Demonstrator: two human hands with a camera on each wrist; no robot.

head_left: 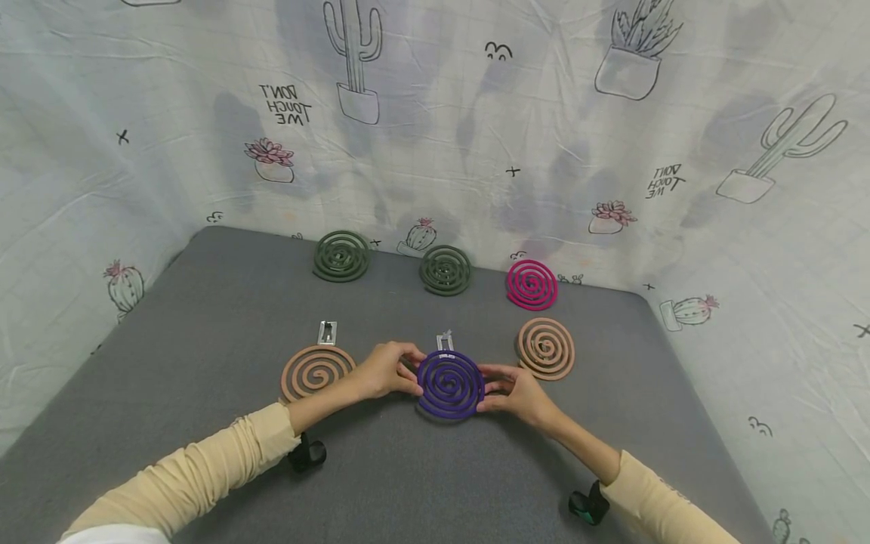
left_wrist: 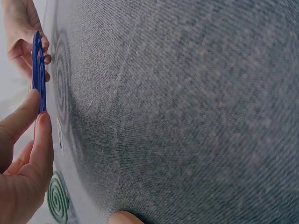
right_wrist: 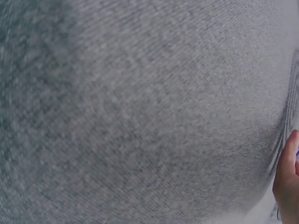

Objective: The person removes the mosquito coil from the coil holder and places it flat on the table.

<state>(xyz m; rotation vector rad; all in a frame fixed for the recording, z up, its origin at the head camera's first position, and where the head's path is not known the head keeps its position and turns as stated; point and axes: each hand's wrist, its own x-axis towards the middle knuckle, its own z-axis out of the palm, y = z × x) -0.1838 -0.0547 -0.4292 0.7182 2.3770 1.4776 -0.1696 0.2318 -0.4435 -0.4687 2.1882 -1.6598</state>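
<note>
Purple coil (head_left: 450, 384): straight in front of me, between my two hands, its flat face showing to the head view.
Left hand (head_left: 387, 370): thumb and fingers pinch the rim at 9 o'clock.
Right hand (head_left: 519, 394): thumb and fingers grip the rim at 3 o'clock.
Nearer hand: neither; both touch the rim, opposite one another.
Long axis: none, the coil being round; my two grips make a line from 9 to 3 o'clock.
Height: edge-on in the left wrist view, with a spiral shadow (left_wrist: 62, 79) apart from it on the grey table (head_left: 204, 325), so I judge it raised.
Metal stand (head_left: 441, 343): at 12 o'clock, just beyond the coil; I can't tell whether they touch.
Other coils: a tan coil (head_left: 318, 375) at 9 o'clock, a second tan coil (head_left: 545, 348) at 2, a pink coil (head_left: 532, 285) between 1 and 2, a green coil (head_left: 445, 270) at 12, another green coil (head_left: 341, 257) between 10 and 11.
Hidden: my left forearm (head_left: 326, 402) covers part of the 9 o'clock coil; the purple one's underside is out of sight. My right wrist view is nearly all table, the hand cut off towards 4 o'clock, perhaps with a sliver of purple beside it.
</note>
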